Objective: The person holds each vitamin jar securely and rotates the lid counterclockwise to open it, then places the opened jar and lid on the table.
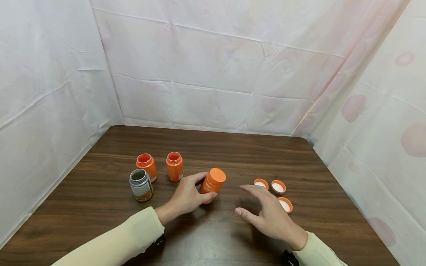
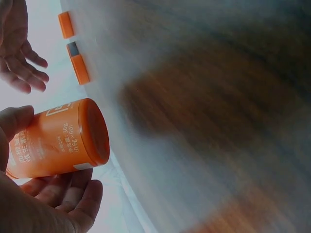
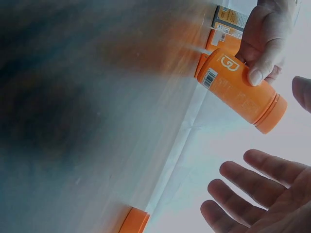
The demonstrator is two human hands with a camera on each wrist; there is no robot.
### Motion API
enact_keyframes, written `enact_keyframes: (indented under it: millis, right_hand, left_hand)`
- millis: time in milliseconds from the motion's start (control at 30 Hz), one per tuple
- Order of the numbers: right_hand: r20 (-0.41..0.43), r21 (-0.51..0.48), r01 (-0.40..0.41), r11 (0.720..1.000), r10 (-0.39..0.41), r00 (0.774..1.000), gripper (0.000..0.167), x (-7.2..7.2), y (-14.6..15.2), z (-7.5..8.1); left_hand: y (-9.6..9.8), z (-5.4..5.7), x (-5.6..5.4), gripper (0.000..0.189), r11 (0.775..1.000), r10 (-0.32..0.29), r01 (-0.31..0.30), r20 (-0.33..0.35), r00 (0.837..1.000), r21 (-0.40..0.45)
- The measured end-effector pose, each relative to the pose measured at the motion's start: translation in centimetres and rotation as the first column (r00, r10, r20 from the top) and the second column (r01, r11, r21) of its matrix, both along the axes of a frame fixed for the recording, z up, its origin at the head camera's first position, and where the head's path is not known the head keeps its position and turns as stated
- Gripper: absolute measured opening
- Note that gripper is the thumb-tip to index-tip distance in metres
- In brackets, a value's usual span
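My left hand [image 1: 186,196] grips an orange plastic bottle [image 1: 213,181] near the middle of the table. Its orange cap [image 1: 217,175] is on, and the bottle leans to the right. In the left wrist view, the thumb lies on one side of the bottle [image 2: 58,141] and the fingers on the other. To the right, my right hand [image 1: 271,216] holds nothing; its fingers [image 3: 243,194] are spread and relaxed, apart from the bottle [image 3: 238,90]. Just beyond that hand, three orange caps lie with white insides up: one [image 1: 261,183] partly covered, one [image 1: 278,187], one [image 1: 285,204].
Two uncapped orange bottles, one at the left [image 1: 146,166] and one beside it [image 1: 174,168], stand on the dark wooden table [image 1: 213,147]. An uncapped grey bottle [image 1: 141,186] stands in front. White cloth [image 1: 216,66] hangs around the back and sides.
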State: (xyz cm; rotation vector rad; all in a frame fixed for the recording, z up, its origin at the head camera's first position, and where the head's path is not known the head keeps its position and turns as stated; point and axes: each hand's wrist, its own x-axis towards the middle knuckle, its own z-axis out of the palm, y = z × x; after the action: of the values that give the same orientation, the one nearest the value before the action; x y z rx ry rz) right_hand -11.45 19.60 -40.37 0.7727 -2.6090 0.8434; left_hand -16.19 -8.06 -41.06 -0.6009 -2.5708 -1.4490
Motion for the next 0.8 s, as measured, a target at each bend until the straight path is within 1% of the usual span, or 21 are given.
enact_keyframes:
  millis: [233, 333, 467, 633, 800]
  right_hand:
    - [0.011, -0.037, 0.001, 0.999, -0.001, 1.0, 0.059, -0.2, -0.3, 0.0]
    - [0.028, -0.051, -0.001, 0.999, 0.002, 1.0, 0.06, -0.2, -0.4, 0.0]
    - [0.042, -0.067, -0.009, 0.998, 0.012, 0.999, 0.061, -0.2, -0.6, 0.0]
    - [0.042, -0.077, -0.007, 0.997, 0.01, 0.999, 0.06, -0.2, -0.8, 0.0]
    - [0.043, -0.109, -0.017, 0.994, 0.022, 0.999, 0.058, -0.3, -1.1, 0.0]
  left_hand:
    - [-0.3, 0.3, 0.7, 0.058, 0.999, -0.016, 0.016, 0.004, 1.0, -0.036]
    - [-0.4, 0.4, 1.0, 0.058, 0.999, -0.028, 0.028, -0.005, 1.0, -0.042]
    - [-0.5, 0.4, 1.4, 0.057, 0.998, -0.046, 0.045, -0.02, 0.999, -0.039]
    - [-0.6, 0.3, 1.8, 0.056, 0.997, -0.067, 0.065, -0.031, 0.997, -0.046]
    - [-0.6, 0.4, 2.1, 0.055, 0.995, -0.084, 0.082, -0.038, 0.996, -0.055]
